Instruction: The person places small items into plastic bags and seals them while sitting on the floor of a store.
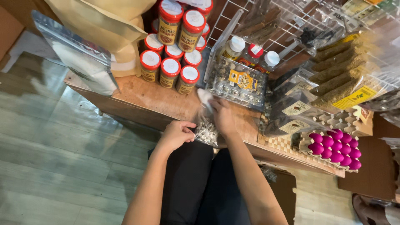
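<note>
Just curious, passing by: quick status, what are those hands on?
Left hand gripping clear bag of small speckled eggs. Right hand pinching its top. Egg tray and red-lidded jars close behind.

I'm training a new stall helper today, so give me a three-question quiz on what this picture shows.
1. True or false: the magenta eggs sit in a tray at the table's right end.
2. What do both hands grip? A) a red-lidded jar B) a clear plastic bag of small pale items C) a sauce bottle
3. What colour are the lids of the stacked jars?

Key
1. True.
2. B: the left hand pinches the clear bag low down, the right hand holds its top, at the edge of the wooden table.
3. Red rims with white centres.
</note>
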